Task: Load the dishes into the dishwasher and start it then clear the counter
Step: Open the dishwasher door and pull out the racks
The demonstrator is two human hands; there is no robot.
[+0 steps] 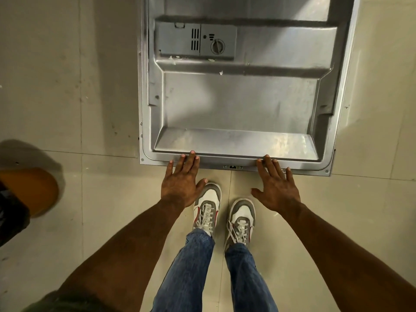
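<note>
Steel sheet forms the inner face of the dishwasher door, which is seen lowered flat and fills the view from 12 o'clock down to the centre. Pale floor tiles are laid around it on all sides. A grey detergent dispenser with a round cap is set into the door toward 12 o'clock.

No racks or dishes are shown, so the loading state cannot be determined.

The door is judged to be stiff, fairly heavy and hinged at its far end. Its pressed metal is smooth and may be slippery; the rim could be sharp. Hold is best taken along the near edge, one hand to each side of the latch, so that the lift stays level.

The left hand is placed at 7 o'clock of the door, fingers straight and spread, tips resting on the near rim. The right hand is placed likewise at 5 o'clock. Nothing is gripped by either hand.

Two trainers are seen standing just below the hands.
</note>
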